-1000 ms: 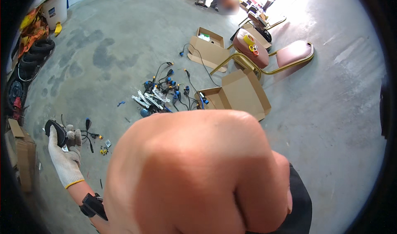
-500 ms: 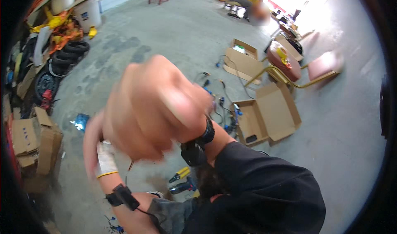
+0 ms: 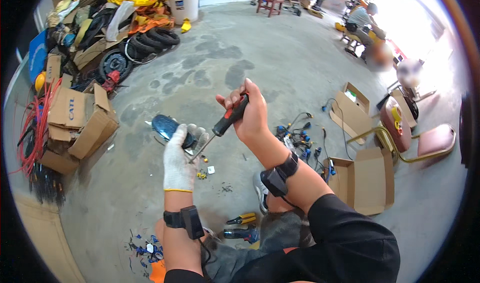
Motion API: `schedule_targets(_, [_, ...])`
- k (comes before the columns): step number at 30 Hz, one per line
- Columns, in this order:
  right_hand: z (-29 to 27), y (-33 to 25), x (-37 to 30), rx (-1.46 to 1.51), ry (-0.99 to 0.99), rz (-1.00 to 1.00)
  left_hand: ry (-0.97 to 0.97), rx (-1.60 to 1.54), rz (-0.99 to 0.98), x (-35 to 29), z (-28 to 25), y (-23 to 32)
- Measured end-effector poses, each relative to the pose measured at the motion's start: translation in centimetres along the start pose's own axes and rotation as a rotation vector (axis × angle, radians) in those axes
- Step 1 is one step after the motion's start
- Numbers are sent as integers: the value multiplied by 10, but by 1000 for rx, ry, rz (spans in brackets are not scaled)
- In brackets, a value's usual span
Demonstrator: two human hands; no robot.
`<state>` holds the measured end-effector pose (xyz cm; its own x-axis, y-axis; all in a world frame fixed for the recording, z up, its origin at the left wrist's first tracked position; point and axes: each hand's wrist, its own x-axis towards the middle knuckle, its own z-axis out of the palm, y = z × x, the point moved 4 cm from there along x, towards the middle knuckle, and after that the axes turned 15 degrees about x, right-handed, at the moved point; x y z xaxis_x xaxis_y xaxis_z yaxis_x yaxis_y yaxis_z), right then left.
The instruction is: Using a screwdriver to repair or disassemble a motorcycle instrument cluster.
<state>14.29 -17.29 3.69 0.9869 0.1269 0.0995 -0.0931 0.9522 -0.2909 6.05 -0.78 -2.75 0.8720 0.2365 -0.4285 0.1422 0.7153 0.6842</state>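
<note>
Here we are on the glossy dark rounded part [image 3: 165, 127], left of centre in front of us, and the gloved left hand [image 3: 179, 155] has it pinched between thumb and fingers. Across from it, the bare right hand [image 3: 252, 113] wraps its fingers around the red-and-black screwdriver [image 3: 231, 116], shaft slanting down to the left, tip right by the glove! We judge the step in hand to be screwdriver work on that part; the next move seems to call for a steady left hold and a well-lined-up tip. But does the tip touch? We cannot tell: it gets lost against the glove, and the part's underside is hidden. Just nearer, tiny yellow pieces [image 3: 201, 175] are too small to make out. To the right, tangled cables [image 3: 301, 142] run partly behind the right forearm [image 3: 265, 150]; far right, a seated person [image 3: 360, 20] is partly blurred.
</note>
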Motion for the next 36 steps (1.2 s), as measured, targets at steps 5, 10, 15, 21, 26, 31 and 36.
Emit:
schedule_targets(5, [9,7,-18,-527,-221,-127,93,-56,-60,24,-16,-11])
schedule_targets(10, [13,8,-18,-630,-422,5,95,24,46,22,-16,-2])
schedule_targets(15, [12,-11,-17,-669,-380,-351,-60,10,29,26,-8,-2])
schedule_targets(21, [10,-13,-19,-697,-454,-476,52,-114,-61,26,-5,-8])
schedule_targets(26, [6,-8,-19,-748,-483,-488,54,-97,-77,25,-4,-10])
schedule_targets(31, [7,-4,-19,-771,-514,-440,57,-47,-72,27,-6,-9])
schedule_targets(36, [6,-1,-21,-755,-563,-465,66,-55,-69,26,-8,-8])
